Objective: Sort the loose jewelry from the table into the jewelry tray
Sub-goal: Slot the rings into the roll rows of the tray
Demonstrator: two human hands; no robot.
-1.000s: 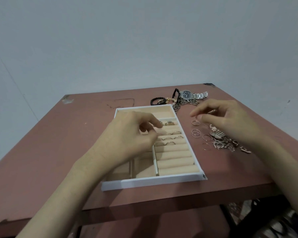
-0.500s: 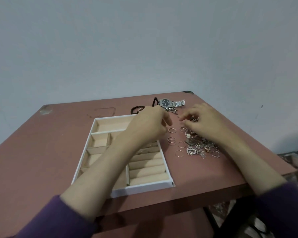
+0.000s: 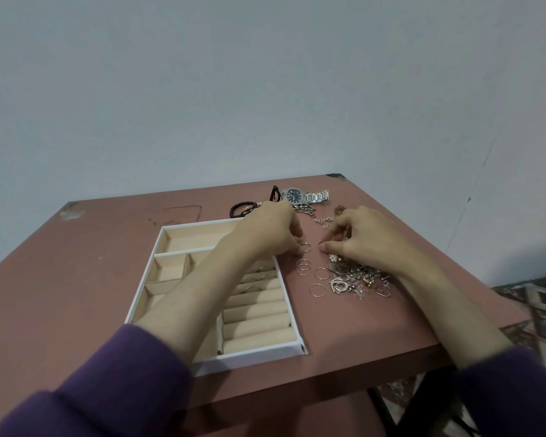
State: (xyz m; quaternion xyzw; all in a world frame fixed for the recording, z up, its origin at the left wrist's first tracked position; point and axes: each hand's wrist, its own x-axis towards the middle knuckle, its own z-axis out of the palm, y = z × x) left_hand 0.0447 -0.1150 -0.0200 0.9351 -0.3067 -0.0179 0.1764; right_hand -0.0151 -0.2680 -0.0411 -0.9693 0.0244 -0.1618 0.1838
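The jewelry tray (image 3: 259,354) has a white rim and beige padded rolls, and lies on the table's left half. My left forearm crosses it. My left hand (image 3: 271,231) reaches past the tray's right rim. Its curled fingertips touch the left edge of a thin ring (image 3: 305,246) that lies flat on the table, and its thumb is hidden. My right hand (image 3: 363,239) faces it, with thumb and forefinger pinching a small ring (image 3: 322,245) just above the table. Other loose rings (image 3: 321,273) and a heap of silver pendants (image 3: 353,280) lie below the hands.
A steel watch (image 3: 300,195), dark braided bracelets (image 3: 243,208) and a chain (image 3: 327,219) lie at the far side of the reddish table (image 3: 76,279). The table's right edge and near edge drop to a patterned floor (image 3: 536,310). A grey wall stands behind.
My left hand left the tray's ring rolls and moved right to the loose rings. My right hand came down onto the table. The camera has shifted, so the tray now sits further left.
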